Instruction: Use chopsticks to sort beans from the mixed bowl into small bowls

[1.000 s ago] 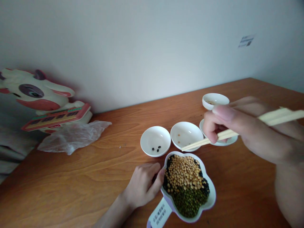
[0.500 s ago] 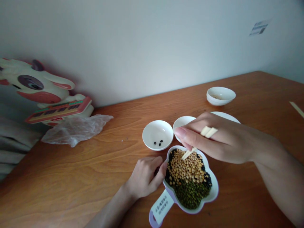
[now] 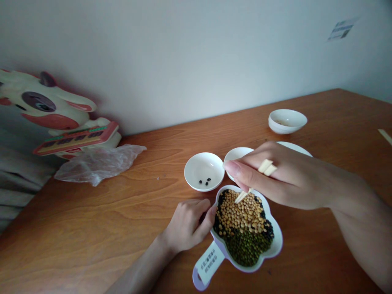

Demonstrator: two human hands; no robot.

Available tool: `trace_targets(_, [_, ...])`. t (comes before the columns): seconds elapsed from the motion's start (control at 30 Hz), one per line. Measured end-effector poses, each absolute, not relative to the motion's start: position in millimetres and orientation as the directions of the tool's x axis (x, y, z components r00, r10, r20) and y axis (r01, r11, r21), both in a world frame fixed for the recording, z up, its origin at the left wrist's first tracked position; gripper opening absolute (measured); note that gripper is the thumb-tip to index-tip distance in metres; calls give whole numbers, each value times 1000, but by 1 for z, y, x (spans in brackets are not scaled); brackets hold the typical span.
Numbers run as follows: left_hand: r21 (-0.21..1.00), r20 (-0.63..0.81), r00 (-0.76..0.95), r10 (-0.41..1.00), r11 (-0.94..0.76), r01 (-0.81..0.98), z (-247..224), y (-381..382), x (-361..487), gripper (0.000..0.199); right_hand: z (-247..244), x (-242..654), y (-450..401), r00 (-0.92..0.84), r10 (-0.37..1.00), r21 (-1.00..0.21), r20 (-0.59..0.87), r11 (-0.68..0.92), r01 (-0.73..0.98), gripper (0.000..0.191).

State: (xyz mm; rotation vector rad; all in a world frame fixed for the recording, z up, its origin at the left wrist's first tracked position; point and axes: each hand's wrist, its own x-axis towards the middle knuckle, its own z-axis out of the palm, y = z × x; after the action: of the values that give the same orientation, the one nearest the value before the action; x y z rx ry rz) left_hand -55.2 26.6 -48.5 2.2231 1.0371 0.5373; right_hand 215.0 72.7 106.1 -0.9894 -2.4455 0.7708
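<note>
Nearest, a lilac handle (image 3: pixel 200 287) with a printed label (image 3: pixel 211 261), slanting up to a lobed scoop (image 3: pixel 277 245) on the wooden table (image 3: pixel 107 228). Inside, green beans (image 3: pixel 248 247) toward the handle, yellow beans (image 3: pixel 241 216) beyond, black beans (image 3: pixel 217 226) along the edges. At the left rim, the left hand (image 3: pixel 188 224), thumb touching the lip, fingers curled; impossible to tell pinching from mere pressing (fingertips hidden). Over the far rim, the right hand (image 3: pixel 275 175), closed round pale chopsticks (image 3: pixel 267 167), tips close together among the yellow beans; impossible to tell of any bean caught between them.

Just past the scoop, a white bowl (image 3: pixel 204 165) holding three black beans (image 3: pixel 208 179); beside it, a middle bowl (image 3: pixel 235 154), partly covered by the right hand; farther right, a third white vessel (image 3: pixel 294 145), mostly hidden. Well to the left, a crumpled plastic bag (image 3: pixel 101 165) in front of a cow toy (image 3: pixel 58 106) with a keyboard (image 3: pixel 79 136). Farther back on the right, another bowl (image 3: pixel 288 124) with brownish bits inside (too small to name). Behind everything, a pale wall (image 3: pixel 196 61) bearing a sticker (image 3: pixel 341 30).
</note>
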Motion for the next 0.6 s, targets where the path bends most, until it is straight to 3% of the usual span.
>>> trace_targets(0.6, [634, 135, 613, 778, -543, 550, -43, 28, -53, 42, 109, 222, 69, -662, 742, -657, 102, 550, 515, 67])
